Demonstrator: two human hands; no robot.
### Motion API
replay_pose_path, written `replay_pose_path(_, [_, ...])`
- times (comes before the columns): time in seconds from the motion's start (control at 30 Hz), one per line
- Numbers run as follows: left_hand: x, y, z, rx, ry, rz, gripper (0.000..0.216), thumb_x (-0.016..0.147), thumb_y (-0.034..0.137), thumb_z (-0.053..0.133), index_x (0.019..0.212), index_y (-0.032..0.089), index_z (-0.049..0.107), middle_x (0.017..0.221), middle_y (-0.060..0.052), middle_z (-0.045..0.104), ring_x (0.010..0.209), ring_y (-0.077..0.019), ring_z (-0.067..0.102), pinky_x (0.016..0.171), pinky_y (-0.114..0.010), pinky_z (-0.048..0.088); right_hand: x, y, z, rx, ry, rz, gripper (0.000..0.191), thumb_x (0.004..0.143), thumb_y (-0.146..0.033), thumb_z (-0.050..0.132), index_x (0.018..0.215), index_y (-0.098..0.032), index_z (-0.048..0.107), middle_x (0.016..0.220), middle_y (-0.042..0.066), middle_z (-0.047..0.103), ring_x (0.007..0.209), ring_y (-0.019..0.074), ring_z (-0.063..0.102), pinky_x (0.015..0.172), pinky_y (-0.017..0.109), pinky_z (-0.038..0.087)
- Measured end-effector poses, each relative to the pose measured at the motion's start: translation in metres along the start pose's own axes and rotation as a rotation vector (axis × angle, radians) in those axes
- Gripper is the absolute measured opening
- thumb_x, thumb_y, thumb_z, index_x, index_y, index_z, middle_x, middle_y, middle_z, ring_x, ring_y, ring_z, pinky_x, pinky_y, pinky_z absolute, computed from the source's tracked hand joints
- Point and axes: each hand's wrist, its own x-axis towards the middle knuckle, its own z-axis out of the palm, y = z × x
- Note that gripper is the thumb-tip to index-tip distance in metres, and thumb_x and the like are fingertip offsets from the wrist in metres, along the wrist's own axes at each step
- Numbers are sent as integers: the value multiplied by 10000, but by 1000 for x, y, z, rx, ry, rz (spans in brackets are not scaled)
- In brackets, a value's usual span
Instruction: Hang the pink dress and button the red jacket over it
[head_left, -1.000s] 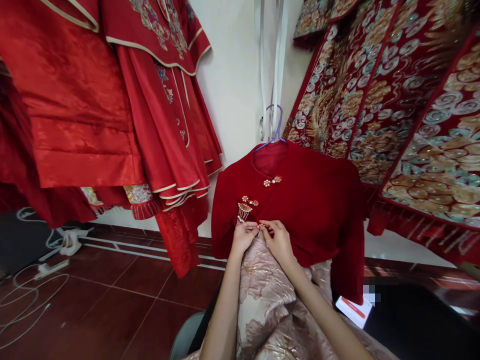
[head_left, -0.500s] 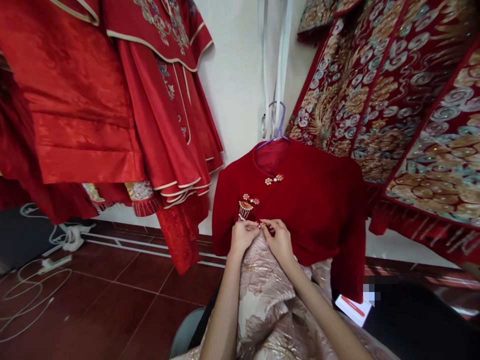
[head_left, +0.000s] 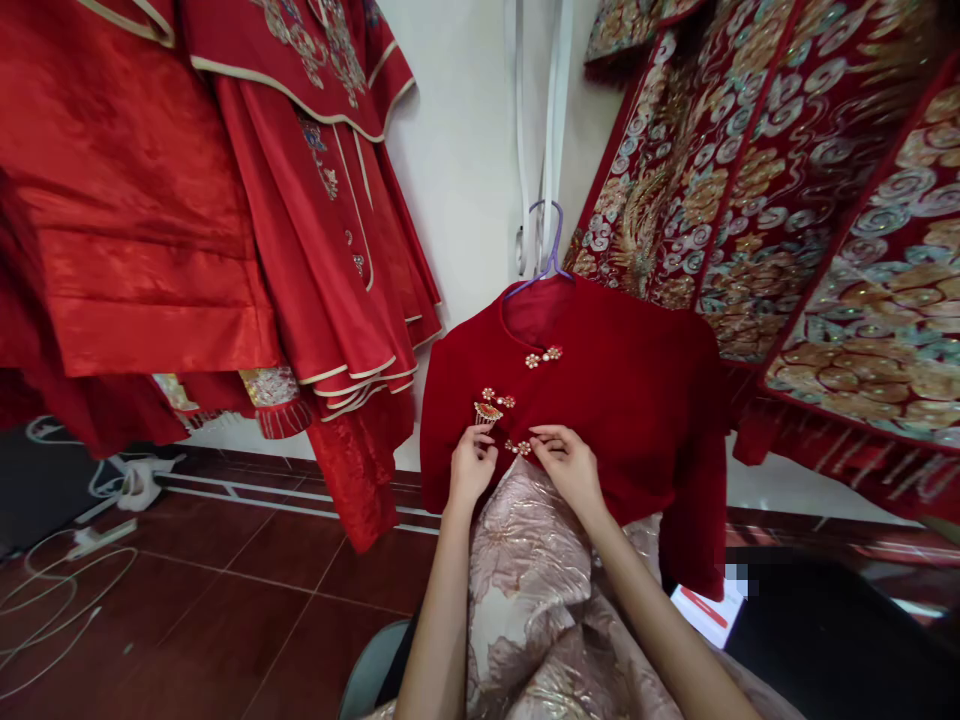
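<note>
A red velvet jacket (head_left: 600, 400) hangs in front of me on a purple hanger (head_left: 556, 240). Flower-shaped clasps with pearls run down its front: a neck clasp (head_left: 543, 357), a middle clasp (head_left: 499, 399) and a lower clasp (head_left: 518, 447), all joined. Below the middle one hangs a fan-shaped ornament (head_left: 487, 412) with tassels. My left hand (head_left: 472, 470) is at these tassels, fingers bent and a little apart, covering their lower ends. Just right of the lower clasp, my right hand (head_left: 568, 468) rests by the velvet, thumb and fingers parted, holding nothing visible.
Shiny pale pink floral fabric (head_left: 525, 560) spreads below the jacket. Red garments (head_left: 315, 230) hang at left, heavily embroidered ones (head_left: 750, 200) at right. White cables (head_left: 67, 590) lie on the tiled floor at left. A lit phone screen (head_left: 701, 612) is on a dark surface at right.
Both hands have let go of the lower clasp and moved apart, left hand to the left, right hand slightly right. The clasp now shows joined. The view has shifted slightly.
</note>
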Motion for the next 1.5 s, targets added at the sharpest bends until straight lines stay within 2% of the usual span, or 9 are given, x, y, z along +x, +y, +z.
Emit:
replay_pose_path(0.2, [6,-4,-8,-229,163,-156,192,777,167,563,961,150,615,795,-31,634,591,-93,582,544,-209,498,9,-28,-31,146,98,23,233,790,-379,619,885,-169,659,851,56,662,687,140,598,630,265,530])
replay_pose_path(0.3, [3,-2,-2,-231,106,-143,193,767,158,572,953,153,624,772,-20,641,552,-85,568,561,-217,494,11,-29,-38,159,106,41,236,774,-376,633,877,-165,657,847,53,656,654,128,590,593,251,523])
replay_pose_path(0.47, [-6,11,6,-77,-120,4,143,782,154,559,882,155,662,860,-48,691,625,-91,591,630,-217,483,12,-23,-34,116,37,71,226,776,-365,615,871,-164,658,830,56,661,633,132,592,579,254,518])
replay_pose_path(0.57, [-8,13,7,35,-159,58,149,767,128,565,875,154,663,900,-54,698,666,-94,601,660,-215,481,10,-19,-27,43,-58,61,202,783,-344,594,869,-175,665,808,49,670,644,141,608,590,255,510])
replay_pose_path(0.73, [-10,10,7,109,-219,65,200,752,156,599,942,157,661,909,-53,695,673,-99,610,661,-218,485,8,-14,-20,-68,-164,38,185,800,-303,547,870,-187,672,826,43,691,684,145,629,647,262,506])
replay_pose_path(1.0, [-11,20,8,155,-197,28,139,760,192,629,883,162,685,836,-45,724,664,-109,640,666,-230,492,9,-12,-25,-148,-168,21,191,795,-285,541,899,-196,675,862,36,702,714,140,629,679,258,495])
replay_pose_path(1.2, [-11,22,9,80,-189,-6,121,737,169,663,853,140,685,830,-58,727,685,-113,653,677,-226,510,9,-8,-25,-150,-179,37,183,791,-288,551,893,-195,670,859,33,701,740,143,642,716,267,507])
replay_pose_path(1.33, [-10,18,10,80,-150,-58,171,712,250,709,837,135,694,815,-67,728,677,-129,655,664,-241,517,7,-13,-23,-103,-117,27,187,801,-299,540,890,-189,663,862,42,691,778,154,645,679,254,518])
replay_pose_path(1.5, [-10,21,9,72,-185,-17,146,725,213,687,852,143,707,810,-59,732,669,-122,654,668,-236,517,7,-13,-24,-96,-124,30,192,800,-305,540,891,-188,662,847,44,690,752,153,647,676,264,532])
